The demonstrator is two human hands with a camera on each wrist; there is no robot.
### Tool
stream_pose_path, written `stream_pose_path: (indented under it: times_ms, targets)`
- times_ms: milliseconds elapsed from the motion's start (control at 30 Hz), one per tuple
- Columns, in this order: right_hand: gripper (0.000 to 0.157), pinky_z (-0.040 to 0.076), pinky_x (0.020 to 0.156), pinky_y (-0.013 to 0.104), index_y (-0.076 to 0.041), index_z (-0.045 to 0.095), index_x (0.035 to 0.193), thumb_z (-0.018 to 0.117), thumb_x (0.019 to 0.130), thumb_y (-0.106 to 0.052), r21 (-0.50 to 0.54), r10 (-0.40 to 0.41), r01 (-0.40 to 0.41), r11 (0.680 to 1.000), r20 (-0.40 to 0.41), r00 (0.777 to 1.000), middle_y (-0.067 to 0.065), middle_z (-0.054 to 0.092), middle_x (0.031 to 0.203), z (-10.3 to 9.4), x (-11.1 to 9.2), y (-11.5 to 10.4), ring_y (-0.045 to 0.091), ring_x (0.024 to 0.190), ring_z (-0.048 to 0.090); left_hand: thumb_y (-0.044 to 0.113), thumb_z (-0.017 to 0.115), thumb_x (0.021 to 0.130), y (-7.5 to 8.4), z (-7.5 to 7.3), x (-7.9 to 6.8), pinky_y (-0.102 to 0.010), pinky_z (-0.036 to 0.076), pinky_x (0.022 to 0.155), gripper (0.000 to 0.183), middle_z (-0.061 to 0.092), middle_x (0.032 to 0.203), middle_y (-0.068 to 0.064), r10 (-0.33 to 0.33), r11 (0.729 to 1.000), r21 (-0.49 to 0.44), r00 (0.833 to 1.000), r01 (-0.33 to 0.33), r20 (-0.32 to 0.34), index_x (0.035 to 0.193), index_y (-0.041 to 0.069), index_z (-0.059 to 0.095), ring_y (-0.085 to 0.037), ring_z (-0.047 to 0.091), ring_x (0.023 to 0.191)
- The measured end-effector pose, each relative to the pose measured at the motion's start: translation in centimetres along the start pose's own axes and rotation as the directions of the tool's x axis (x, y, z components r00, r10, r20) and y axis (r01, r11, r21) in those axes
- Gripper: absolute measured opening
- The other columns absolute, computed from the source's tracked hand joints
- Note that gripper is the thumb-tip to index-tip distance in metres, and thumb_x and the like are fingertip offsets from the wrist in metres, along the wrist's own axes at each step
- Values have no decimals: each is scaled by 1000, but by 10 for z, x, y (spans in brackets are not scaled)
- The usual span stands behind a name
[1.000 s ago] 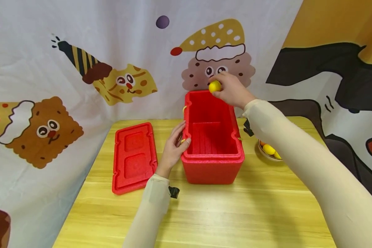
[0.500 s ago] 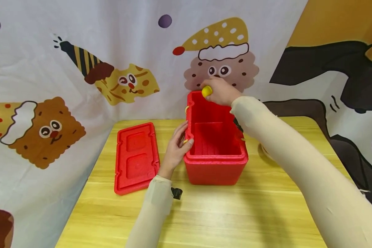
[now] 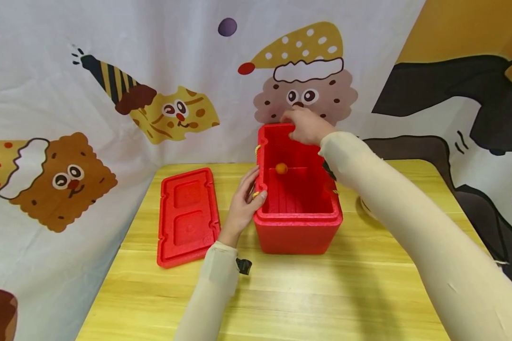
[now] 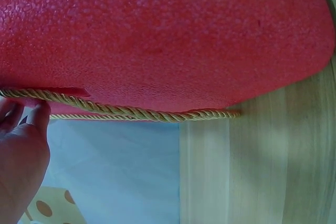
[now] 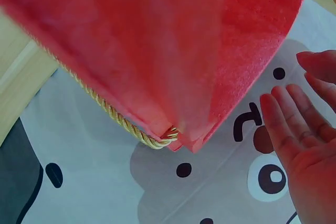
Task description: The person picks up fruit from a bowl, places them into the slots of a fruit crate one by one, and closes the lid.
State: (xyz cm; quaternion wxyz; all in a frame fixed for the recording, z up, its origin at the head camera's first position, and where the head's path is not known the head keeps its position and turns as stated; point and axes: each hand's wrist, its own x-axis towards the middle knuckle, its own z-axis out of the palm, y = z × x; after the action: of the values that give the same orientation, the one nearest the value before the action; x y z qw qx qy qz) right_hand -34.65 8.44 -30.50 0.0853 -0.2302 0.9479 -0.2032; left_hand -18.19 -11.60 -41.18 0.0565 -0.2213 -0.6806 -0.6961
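The left hand (image 3: 241, 203) grips the left rim of the red box (image 3: 296, 235) nearer its front corner, thumb over the top and fingers along the outer wall, probably to steady it. The right hand (image 3: 307, 125) hangs over the box's far end, fingers spread and holding nothing; that pose above the opening suits letting something drop. Below it, an orange ball (image 3: 281, 168) is inside the box, toward the far left; whether it touches the floor I cannot tell.

A rope (image 4: 163, 115) hangs along the left wall, likely for carrying. The box stands with its narrow front toward the person, perhaps for an easy view inside. The lid (image 3: 189, 218) lies flat by the far left corner of the table (image 3: 298, 293), presumably to leave the box uncovered. A bowl (image 3: 363, 204) sits toward the right edge, probably within easy reach; the right sleeve (image 3: 405, 222) hides most of it and any contents. A printed cloth (image 3: 175, 47) hangs beyond the far edge.

Counted: one box, one lid, one ball, one bowl.
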Motion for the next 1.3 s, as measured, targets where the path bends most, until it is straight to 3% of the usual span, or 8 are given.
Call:
stream_pose_path:
  times_ms: [100,300,467,600,800,1000,1167,1300]
  targets:
    - [42,45,99,48,-7,55,135,61,93,-7,-4,-9,9,1000,4,1000,14,44,136,2,-2,1,32,113,48,-9,53,93,-4,-1,0,-45,22,114,56,22,155,-28,3,1000,-2,1000,-3,-5,144,-17,31,-34,21,144]
    - [40,46,97,46,-7,57,133,63,93,-9,-28,-24,24,999,-2,1000,13,45,135,3,-7,4,31,109,49,-4,57,95,-30,-5,1,-37,26,113,56,28,156,-14,21,1000,10,1000,-21,-19,147,-6,37,-23,26,144]
    - [38,45,99,47,-6,58,131,63,93,-11,-31,-41,41,999,-13,999,13,48,133,2,-9,3,31,113,49,7,60,95,-35,-7,-1,-36,28,112,57,30,155,-9,45,999,-2,999,-45,-28,148,-3,39,-20,27,143]
    - [39,42,102,48,-3,57,132,63,94,-10,78,-58,64,995,-71,996,16,52,133,-8,-18,6,34,120,49,-3,56,94,-30,-5,0,-37,28,112,56,28,156,-14,47,999,0,999,-47,-25,147,-6,37,-24,28,142]
    - [38,48,95,47,-6,59,131,64,94,-14,270,-53,105,957,-192,980,11,57,127,-29,-47,12,31,115,56,-8,53,93,-6,0,0,-43,24,114,56,22,154,-29,30,1000,0,1000,-30,-10,144,-16,31,-37,24,143]
    - [41,47,97,47,-10,60,131,65,93,-25,309,-65,152,939,-276,959,5,57,127,-39,-81,20,26,113,55,-8,53,93,1,2,0,-49,23,113,55,22,152,-32,28,999,19,999,-28,-25,142,-19,32,-39,22,143]
    - [42,47,97,48,-8,61,131,65,94,-27,322,-25,134,937,-321,947,7,58,125,-32,-102,33,26,111,54,-9,52,92,-1,0,0,-53,24,112,55,22,152,-32,36,999,12,999,-36,-30,142,-19,32,-38,23,143]
    - [39,51,92,40,-9,61,129,63,95,-27,345,20,99,933,-324,946,6,58,126,-29,-120,46,27,111,55,-9,53,92,-2,2,0,-54,25,111,55,22,152,-31,28,1000,2,999,-28,-19,142,-18,32,-37,23,143]
